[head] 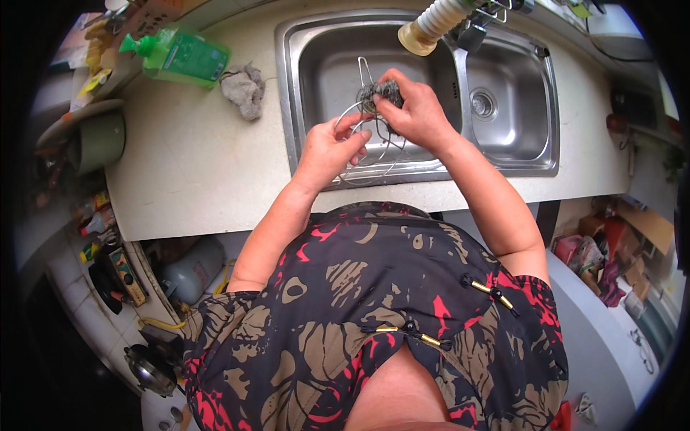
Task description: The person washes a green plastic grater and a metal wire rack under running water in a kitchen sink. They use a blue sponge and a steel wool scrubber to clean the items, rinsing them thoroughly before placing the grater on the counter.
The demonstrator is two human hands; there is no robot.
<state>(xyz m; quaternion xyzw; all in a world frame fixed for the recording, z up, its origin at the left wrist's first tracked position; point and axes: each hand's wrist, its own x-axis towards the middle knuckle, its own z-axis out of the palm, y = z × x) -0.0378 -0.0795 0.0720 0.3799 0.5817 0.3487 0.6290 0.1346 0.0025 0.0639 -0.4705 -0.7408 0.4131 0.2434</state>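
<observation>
Over the large left basin of the stainless steel sink [329, 64], my left hand [334, 148] grips a rack of bent metal wire [345, 116] by its loops. My right hand [412, 108] holds a grey steel wool scourer [391, 92] against the upper part of the rack. A narrow wire loop of the rack points away from me, above my fingers. My fingers and the scourer hide the middle of the rack.
On the counter [215, 161] left of the sink are a green dish soap bottle [188, 56] and a crumpled grey cloth [243, 90]. A ribbed white faucet hose [434, 24] hangs over the sink's divider. A green pot [99, 140] stands at the far left.
</observation>
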